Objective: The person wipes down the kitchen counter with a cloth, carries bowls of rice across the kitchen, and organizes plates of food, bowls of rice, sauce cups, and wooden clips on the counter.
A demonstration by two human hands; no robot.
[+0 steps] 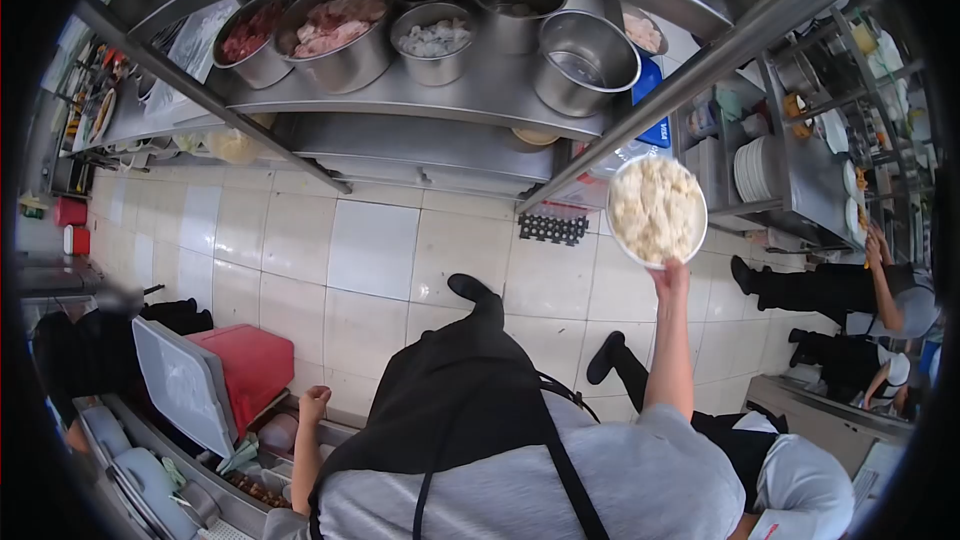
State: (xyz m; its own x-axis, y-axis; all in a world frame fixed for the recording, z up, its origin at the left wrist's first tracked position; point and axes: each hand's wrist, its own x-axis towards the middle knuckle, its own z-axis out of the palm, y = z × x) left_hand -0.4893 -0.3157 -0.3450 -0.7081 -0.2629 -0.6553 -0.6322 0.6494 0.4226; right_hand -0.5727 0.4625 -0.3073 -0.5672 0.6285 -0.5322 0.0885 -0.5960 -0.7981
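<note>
My right hand (672,278) is stretched forward and grips the near rim of a round white bowl (611,225). Pale cream-coloured, lumpy food (657,205) fills it; I cannot tell what kind. The bowl is over the floor, just right of the steel table's corner leg. Low on the left, my left hand (314,403) has its fingers curled in, with nothing visible in it. It is nearest to a red bin (248,365) with a grey-white lid beside it.
Steel pots of raw meat (335,25) and an empty steel pot (585,60) stand on the steel table (480,100) ahead. A black crate-like mat (553,228) lies by its leg. A co-worker (800,470) is close on my right; others stand farther right and left.
</note>
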